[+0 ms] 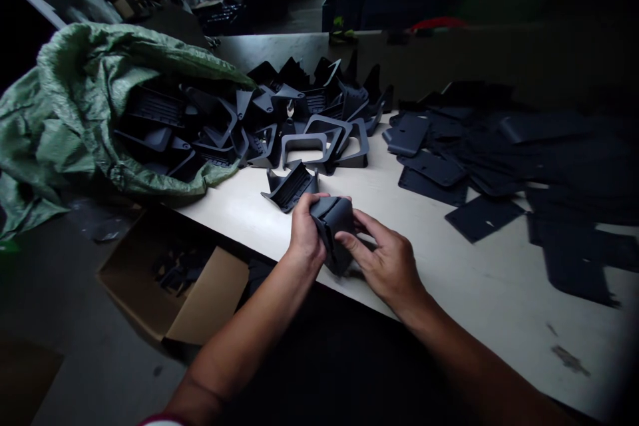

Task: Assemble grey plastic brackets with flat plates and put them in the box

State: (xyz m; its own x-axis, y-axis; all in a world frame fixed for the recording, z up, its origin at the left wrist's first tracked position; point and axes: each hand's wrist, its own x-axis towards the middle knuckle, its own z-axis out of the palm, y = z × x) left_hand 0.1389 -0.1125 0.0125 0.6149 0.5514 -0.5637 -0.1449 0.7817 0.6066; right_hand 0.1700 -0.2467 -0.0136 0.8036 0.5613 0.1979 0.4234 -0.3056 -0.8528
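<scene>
The left hand (305, 229) and the right hand (387, 259) grip one dark grey plastic housing (333, 229) between them, just above the near edge of the pale surface (479, 293); the left hand wraps its left side with the thumb over the top, while the right hand's fingers press its lower right face. Just beyond the housing, at about 11 o'clock and close to the left hand, a ribbed black part (291, 188) lies alone on the surface. Farther out at 12 o'clock a heap of similar black moulded parts (309, 120) spreads across the surface, several showing open rectangular frames. The heap spills from the mouth of a green woven sack (90, 100), which lies on its side at 10 o'clock and hangs over the left end of the surface. From 1 to 3 o'clock, flat dark panels (479, 166) lie scattered and overlapping, well apart from the hands. At 8 o'clock, below the surface edge, an open cardboard box (200, 306) sits on the floor with a few dark pieces inside.
</scene>
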